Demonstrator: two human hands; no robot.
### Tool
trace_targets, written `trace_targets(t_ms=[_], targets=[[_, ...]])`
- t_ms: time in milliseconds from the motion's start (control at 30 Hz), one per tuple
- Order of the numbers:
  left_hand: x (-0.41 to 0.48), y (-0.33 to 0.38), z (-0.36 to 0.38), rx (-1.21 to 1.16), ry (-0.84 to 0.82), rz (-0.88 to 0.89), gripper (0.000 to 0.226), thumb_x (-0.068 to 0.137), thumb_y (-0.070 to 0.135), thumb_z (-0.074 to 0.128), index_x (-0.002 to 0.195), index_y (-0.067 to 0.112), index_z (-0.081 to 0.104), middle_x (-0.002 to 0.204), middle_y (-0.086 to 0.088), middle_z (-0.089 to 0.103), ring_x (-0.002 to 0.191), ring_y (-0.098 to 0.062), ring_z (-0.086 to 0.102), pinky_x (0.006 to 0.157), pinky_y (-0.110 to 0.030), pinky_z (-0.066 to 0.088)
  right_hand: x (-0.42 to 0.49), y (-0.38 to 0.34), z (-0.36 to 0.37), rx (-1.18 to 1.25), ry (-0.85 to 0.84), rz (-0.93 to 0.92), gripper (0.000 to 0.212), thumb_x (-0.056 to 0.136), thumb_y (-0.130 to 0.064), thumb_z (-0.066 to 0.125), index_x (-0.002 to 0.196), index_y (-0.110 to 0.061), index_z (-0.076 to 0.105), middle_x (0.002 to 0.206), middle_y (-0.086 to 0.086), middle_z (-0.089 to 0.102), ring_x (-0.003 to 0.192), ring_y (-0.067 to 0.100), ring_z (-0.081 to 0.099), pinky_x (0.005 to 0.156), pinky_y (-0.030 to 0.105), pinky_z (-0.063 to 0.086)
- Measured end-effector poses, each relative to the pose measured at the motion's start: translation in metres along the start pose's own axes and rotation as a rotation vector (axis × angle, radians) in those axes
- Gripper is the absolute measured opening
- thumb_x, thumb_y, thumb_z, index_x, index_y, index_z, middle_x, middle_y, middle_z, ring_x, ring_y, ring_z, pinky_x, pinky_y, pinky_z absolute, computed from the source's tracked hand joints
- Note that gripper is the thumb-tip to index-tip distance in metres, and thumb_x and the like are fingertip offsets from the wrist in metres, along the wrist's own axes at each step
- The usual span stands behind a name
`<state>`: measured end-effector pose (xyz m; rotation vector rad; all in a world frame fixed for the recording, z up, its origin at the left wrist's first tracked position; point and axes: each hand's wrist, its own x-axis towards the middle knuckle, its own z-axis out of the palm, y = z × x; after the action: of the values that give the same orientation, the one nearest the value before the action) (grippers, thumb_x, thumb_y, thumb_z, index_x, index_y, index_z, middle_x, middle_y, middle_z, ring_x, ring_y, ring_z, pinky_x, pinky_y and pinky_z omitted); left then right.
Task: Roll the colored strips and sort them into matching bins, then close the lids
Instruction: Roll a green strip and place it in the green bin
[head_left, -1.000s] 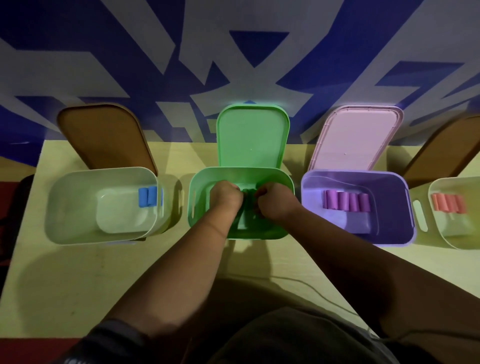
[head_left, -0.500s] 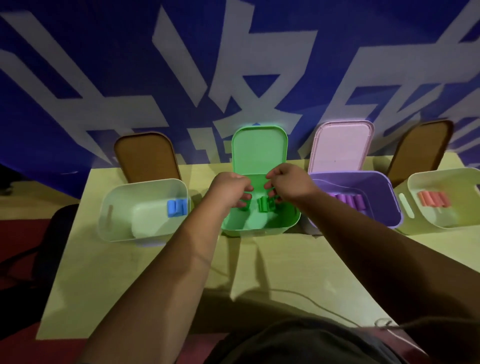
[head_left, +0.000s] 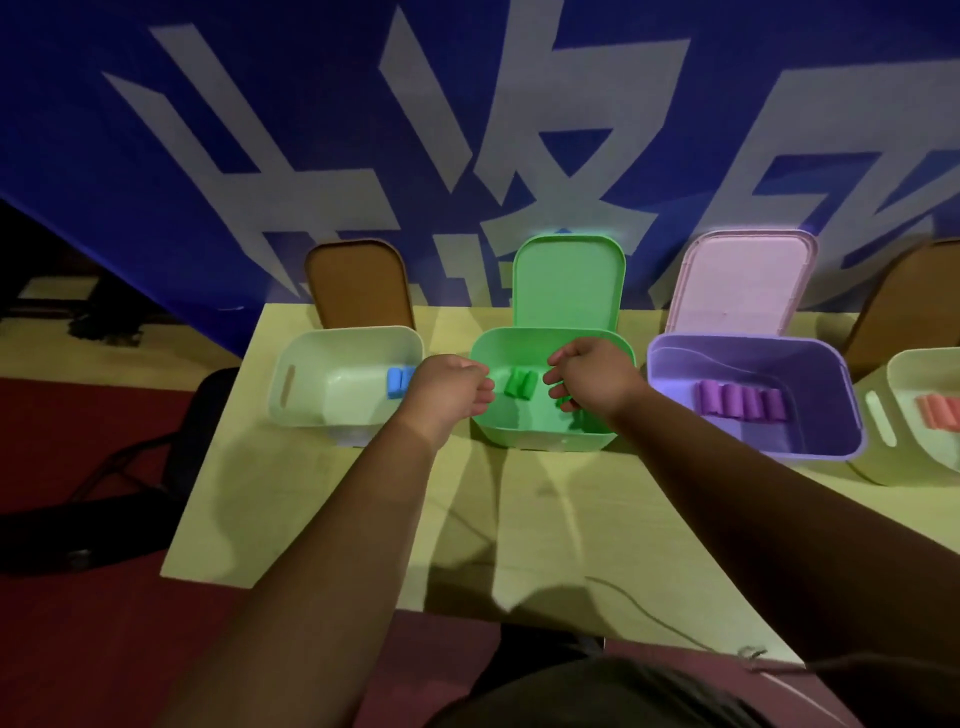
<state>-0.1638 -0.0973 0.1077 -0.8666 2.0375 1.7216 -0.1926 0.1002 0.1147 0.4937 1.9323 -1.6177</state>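
we see two or three green rolls lying on the floor of the green bin, side by side near its middle. there is bare floor around them and they sit well clear of the front wall. their long axes run roughly from the near wall toward the far one, tilted a little. the green lid stands upright behind the bin, so the mouth is fully open.

the left hand hovers over the bin's left rim, its fingers curled in toward the palm with nothing visible in them. the right hand hangs over the right half with its fingers bent downward. a bit of green shows under the fingertips, and we cannot tell whether they pinch it. the gap between the hands leaves the rolls in plain view.

to the left, blue rolls rest against the right wall of a pale bin, whose brown lid is up. to the right, purple rolls form a row across the purple bin, axes front to back, under a raised pink lid. red rolls lie in a bin cut off by the frame edge. the worktop has a wide bare strip in front of the bins, and a thin cable crosses its near edge.
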Motion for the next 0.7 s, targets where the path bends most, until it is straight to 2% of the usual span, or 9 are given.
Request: trace_targets(t_ms=[100, 200, 267, 333, 433, 533, 600, 700], targets=[[0.0, -0.007, 0.009, 0.054, -0.003, 0.025, 0.023, 0.106, 0.004, 0.057, 0.126, -0.002, 0.068, 0.101, -0.015, 0.075, 0.092, -0.026, 0.074, 0.084, -0.032, 0.063, 0.011, 0.014, -0.005, -0.026, -0.046, 0.021, 0.029, 0.109, -0.001, 0.034, 0.09, -0.007, 0.055, 0.069, 0.015, 0.051, 0.039, 0.015, 0.052, 0.037, 0.019, 0.04], [0.007, -0.01, 0.022, 0.094, 0.001, 0.049, 0.023, 0.105, 0.001, 0.057, 0.124, -0.003, 0.069, 0.099, -0.016, 0.074, 0.091, -0.027, 0.073, 0.083, -0.032, 0.062, 0.022, 0.029, -0.009, -0.162, 0.029, 0.009, 0.013, 0.1, -0.001, 0.06, 0.102, -0.013, 0.064, 0.086, 0.008, 0.068, 0.065, 0.017, 0.067, 0.055, 0.027, 0.057], [0.017, -0.013, 0.034, 0.196, 0.015, 0.081, 0.016, 0.1, 0.0, 0.063, 0.109, 0.006, 0.075, 0.098, -0.015, 0.077, 0.094, -0.028, 0.075, 0.093, -0.04, 0.063, 0.027, 0.033, -0.013, -0.164, 0.061, 0.003, 0.016, 0.097, 0.0, 0.065, 0.103, -0.015, 0.064, 0.095, 0.008, 0.07, 0.072, 0.019, 0.069, 0.061, 0.028, 0.06], [0.03, -0.015, 0.046, 0.35, 0.049, 0.143, 0.021, 0.095, 0.005, 0.067, 0.093, 0.023, 0.079, 0.099, -0.008, 0.081, 0.1, -0.027, 0.077, 0.1, -0.042, 0.062, 0.032, 0.037, -0.019, -0.159, 0.072, 0.019, 0.019, 0.096, 0.0, 0.066, 0.094, -0.018, 0.063, 0.097, 0.009, 0.071, 0.074, 0.019, 0.069, 0.064, 0.029, 0.061], [0.045, -0.017, 0.069, 0.536, 0.048, 0.19, 0.027, 0.099, 0.006, 0.065, 0.103, 0.022, 0.086, 0.114, -0.001, 0.082, 0.111, -0.02, 0.074, 0.105, -0.032, 0.055, 0.042, 0.041, -0.027, -0.218, 0.077, 0.018, 0.023, 0.095, -0.001, 0.066, 0.087, -0.022, 0.062, 0.103, 0.015, 0.075, 0.081, 0.024, 0.072, 0.077, 0.038, 0.066], [0.066, -0.025, 0.094, 0.66, -0.005, 0.205, 0.033, 0.097, 0.0, 0.064, 0.111, 0.02, 0.086, 0.119, -0.002, 0.081, 0.115, -0.022, 0.072, 0.104, -0.027, 0.052, 0.052, 0.046, -0.029, -0.359, 0.059, 0.0, 0.017, 0.097, 0.0, 0.064, 0.089, -0.016, 0.065, 0.108, 0.022, 0.077, 0.084, 0.028, 0.074, 0.086, 0.048, 0.066], [0.078, -0.033, 0.106, 0.747, -0.055, 0.212, 0.033, 0.095, -0.001, 0.067, 0.114, 0.019, 0.085, 0.12, -0.006, 0.081, 0.113, -0.026, 0.072, 0.099, -0.025, 0.05, 0.059, 0.049, -0.028, -0.421, 0.047, 0.005, 0.013, 0.098, 0.0, 0.063, 0.103, -0.01, 0.07, 0.102, 0.019, 0.076, 0.082, 0.027, 0.072, 0.086, 0.046, 0.066], [0.092, -0.039, 0.116, 0.876, -0.062, 0.242, 0.025, 0.096, 0.007, 0.068, 0.114, 0.015, 0.083, 0.116, -0.014, 0.079, 0.109, -0.035, 0.072, 0.096, -0.034, 0.055, 0.072, 0.053, -0.027, -0.428, 0.05, 0.025, 0.02, 0.1, -0.003, 0.061, 0.117, -0.003, 0.071, 0.096, 0.011, 0.073, 0.08, 0.024, 0.071, 0.082, 0.04, 0.066]])
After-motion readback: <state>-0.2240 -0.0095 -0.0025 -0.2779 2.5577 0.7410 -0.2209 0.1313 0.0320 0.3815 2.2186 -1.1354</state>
